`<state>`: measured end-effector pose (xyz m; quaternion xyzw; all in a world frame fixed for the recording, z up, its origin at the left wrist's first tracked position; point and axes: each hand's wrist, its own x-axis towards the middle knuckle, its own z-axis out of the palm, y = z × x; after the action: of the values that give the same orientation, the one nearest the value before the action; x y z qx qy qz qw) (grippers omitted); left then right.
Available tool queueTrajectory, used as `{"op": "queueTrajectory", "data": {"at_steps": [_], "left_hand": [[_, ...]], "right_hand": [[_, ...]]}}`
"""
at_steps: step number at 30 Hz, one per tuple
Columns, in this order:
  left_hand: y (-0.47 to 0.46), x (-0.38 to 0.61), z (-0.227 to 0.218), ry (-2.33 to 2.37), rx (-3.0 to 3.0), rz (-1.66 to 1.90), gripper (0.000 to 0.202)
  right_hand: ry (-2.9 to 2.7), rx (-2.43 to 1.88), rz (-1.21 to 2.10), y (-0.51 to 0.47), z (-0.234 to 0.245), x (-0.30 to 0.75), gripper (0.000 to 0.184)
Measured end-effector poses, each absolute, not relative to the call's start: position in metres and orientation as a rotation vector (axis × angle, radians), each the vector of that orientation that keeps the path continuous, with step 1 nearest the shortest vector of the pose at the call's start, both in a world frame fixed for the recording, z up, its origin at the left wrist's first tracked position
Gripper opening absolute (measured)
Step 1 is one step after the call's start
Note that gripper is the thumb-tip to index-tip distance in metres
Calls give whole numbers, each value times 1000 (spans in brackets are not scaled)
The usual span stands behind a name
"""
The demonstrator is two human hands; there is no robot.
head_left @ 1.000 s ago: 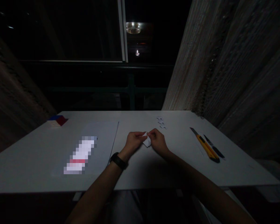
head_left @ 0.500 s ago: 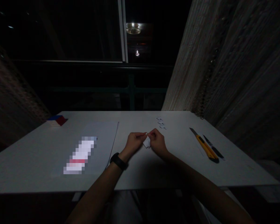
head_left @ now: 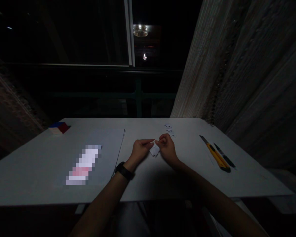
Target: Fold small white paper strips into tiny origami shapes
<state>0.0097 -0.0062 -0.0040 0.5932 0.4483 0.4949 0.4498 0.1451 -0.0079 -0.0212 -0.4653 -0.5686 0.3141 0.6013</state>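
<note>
A small white piece of folded paper [head_left: 154, 150] is between my two hands, just above the middle of the white table. My left hand [head_left: 141, 149] pinches its upper left edge between thumb and fingers. From the other side my right hand [head_left: 167, 148] pinches the top corner, its fingers curled. The paper's lower end hangs free between the hands, and its top is partly covered by the fingertips. Beyond my right hand lie several small paper pieces with dark marks [head_left: 169, 130].
To the right lie a yellow box cutter [head_left: 216, 156] and a dark slim knife [head_left: 225, 155]. On the left are large paper sheets [head_left: 111, 144] with a blurred-out bright phone-like object [head_left: 82, 164]. A coloured cube [head_left: 58, 128] sits at the far left. Curtains [head_left: 199, 59] flank the table [head_left: 148, 191].
My right hand's fingers have shifted slightly along the paper's top. The paper has tilted a little and shows more of its face. The view has moved slightly; the other things stay put.
</note>
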Motion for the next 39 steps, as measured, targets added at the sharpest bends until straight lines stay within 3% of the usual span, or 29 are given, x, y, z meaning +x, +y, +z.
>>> {"op": "queueTrajectory", "data": {"at_steps": [23,34,39], "left_hand": [[0,0,0,1071,1559,1058,34],[2,-2,-3,1164,1882,1001,33],[-2,-2,-1,1183,2069,1040,29]], "right_hand": [[-1592,-1018,881,-8,-4,159,24],[-1610,-1066,915,-5,-8,160,26],[-1598,-1009,1082,-5,-6,162,30]]}}
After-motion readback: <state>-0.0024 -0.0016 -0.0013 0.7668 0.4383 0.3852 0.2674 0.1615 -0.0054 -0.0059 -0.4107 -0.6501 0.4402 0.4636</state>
